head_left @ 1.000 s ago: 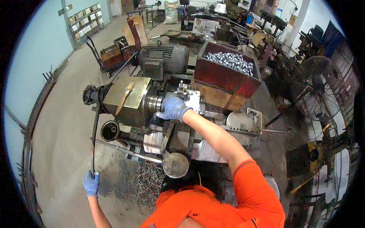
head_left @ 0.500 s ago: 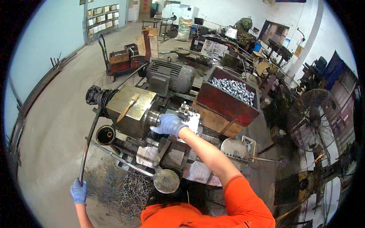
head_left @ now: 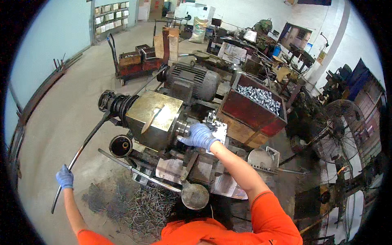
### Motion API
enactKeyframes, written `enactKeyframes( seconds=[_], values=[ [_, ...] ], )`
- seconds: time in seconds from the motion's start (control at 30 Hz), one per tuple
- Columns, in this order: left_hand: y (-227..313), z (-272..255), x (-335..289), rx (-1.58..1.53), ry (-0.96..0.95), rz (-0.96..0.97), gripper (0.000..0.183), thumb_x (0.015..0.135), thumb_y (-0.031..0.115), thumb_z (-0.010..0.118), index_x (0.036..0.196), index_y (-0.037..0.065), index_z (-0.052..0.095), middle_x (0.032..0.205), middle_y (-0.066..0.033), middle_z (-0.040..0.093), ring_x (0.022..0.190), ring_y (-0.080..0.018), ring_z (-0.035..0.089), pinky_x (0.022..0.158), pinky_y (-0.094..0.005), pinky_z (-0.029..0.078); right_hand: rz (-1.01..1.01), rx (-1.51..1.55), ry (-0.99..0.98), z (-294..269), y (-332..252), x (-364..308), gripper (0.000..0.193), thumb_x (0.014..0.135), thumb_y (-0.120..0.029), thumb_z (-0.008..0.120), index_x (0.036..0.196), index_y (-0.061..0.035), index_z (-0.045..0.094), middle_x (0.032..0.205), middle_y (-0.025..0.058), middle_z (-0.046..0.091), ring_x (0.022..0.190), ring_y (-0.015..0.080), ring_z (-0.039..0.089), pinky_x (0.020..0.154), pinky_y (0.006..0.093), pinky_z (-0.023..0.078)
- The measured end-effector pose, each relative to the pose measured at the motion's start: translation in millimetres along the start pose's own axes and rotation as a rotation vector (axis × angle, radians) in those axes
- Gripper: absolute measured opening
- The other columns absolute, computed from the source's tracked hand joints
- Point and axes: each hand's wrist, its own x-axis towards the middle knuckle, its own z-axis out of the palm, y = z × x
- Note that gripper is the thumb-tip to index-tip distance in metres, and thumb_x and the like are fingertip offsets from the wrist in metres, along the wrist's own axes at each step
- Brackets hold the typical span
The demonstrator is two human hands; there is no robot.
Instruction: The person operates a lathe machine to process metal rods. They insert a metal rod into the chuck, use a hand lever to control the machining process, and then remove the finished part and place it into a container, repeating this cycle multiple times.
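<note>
Low at the left, my left hand [head_left: 65, 177], in a blue glove, is closed round a long dark metal lever [head_left: 85, 143]. That lever runs up to the back end of a lathe's boxy headstock [head_left: 143, 107]. My right hand [head_left: 200, 136], also gloved in blue, is at the front of the round metal chuck [head_left: 182, 127], its fingers bent together and its thumb toward the chuck. Whatever its fingertips hold is hidden by the glove. A wooden-handled brush [head_left: 150, 122] lies on the headstock's brass-coloured top.
Behind the lathe sits a ribbed motor [head_left: 194, 79]. A red bin [head_left: 253, 107] of small shiny metal parts stands at right, beyond my right arm. Metal scraps [head_left: 149, 208] litter the floor below. A round-ended bar [head_left: 195, 196] juts toward me; a caged fan [head_left: 339, 126] stands far right.
My left hand has swung the lever outward to the left, so it slants more. The view has shifted, and the machine sits further right. My right hand stays at the chuck.
</note>
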Motion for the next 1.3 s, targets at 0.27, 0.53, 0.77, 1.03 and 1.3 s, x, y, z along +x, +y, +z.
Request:
enactKeyframes(
  seconds=[0.27, 0.53, 0.77, 1.03, 1.3],
  values=[
    [78.1, -84.1, -80.1, -0.179, 0.036, -0.323, 0.014, 0.076, 0.028, 0.058, 0.081, 0.015, 0.06, 0.071, -0.0125, 0.062, 0.064, -0.0319, 0.062, 0.055, -0.0441, 0.046, 0.018, -0.003, 0.019, -9.0, -9.5, -11.1, 0.057, 0.073, -0.06, 0.053, 0.08, -0.0055, 0.067, 0.075, 0.0192, 0.064, 0.072, 0.0334, 0.062, 0.071, 0.0402, 0.049],
    [96.4, -155.8, -57.0, -0.136, -0.22, 0.168, 0.03, 0.079, 0.035, 0.057, 0.097, 0.012, 0.062, 0.082, -0.0137, 0.064, 0.079, -0.0297, 0.062, 0.071, -0.0441, 0.046, -0.232, 0.128, 0.65, -14.2, 4.0, -98.8, 0.03, 0.074, -0.04, 0.065, 0.069, -0.0105, 0.068, 0.096, 0.0078, 0.064, 0.097, 0.0286, 0.056, 0.095, 0.0445, 0.036],
    [268.0, -294.7, -10.6, -0.961, 0.264, 0.281, 0.045, 0.083, 0.042, 0.055, 0.119, 0.015, 0.055, 0.084, -0.0106, 0.064, 0.071, -0.0264, 0.062, 0.063, -0.0368, 0.048, -0.187, 0.239, 0.728, 27.5, 43.7, -217.3, 0.015, 0.069, -0.022, 0.072, 0.064, -0.0099, 0.064, 0.083, 0.0087, 0.065, 0.077, 0.0277, 0.059, 0.072, 0.0383, 0.046],
    [354.9, -259.7, 9.2, -0.84, 0.297, 0.505, 0.036, 0.087, 0.037, 0.05, 0.11, 0.01, 0.059, 0.076, -0.0135, 0.062, 0.066, -0.0294, 0.061, 0.057, -0.0406, 0.047, 0.422, 0.38, 0.585, 89.2, 87.0, -360.3, 0.015, 0.07, -0.017, 0.073, 0.069, -0.0037, 0.066, 0.068, 0.0103, 0.065, 0.064, 0.0257, 0.062, 0.064, 0.0334, 0.049],
    [399.4, -294.9, -61.1, -1.249, 0.038, 0.696, 0.029, 0.086, 0.029, 0.052, 0.098, 0.006, 0.065, 0.076, -0.0176, 0.063, 0.069, -0.0328, 0.062, 0.063, -0.0404, 0.048, 0.535, 0.444, 0.67, 93.3, 97.3, -368.7, 0.014, 0.07, -0.014, 0.073, 0.07, -0.0015, 0.065, 0.068, 0.0103, 0.064, 0.06, 0.0204, 0.061, 0.059, 0.0288, 0.048]
  ],
)
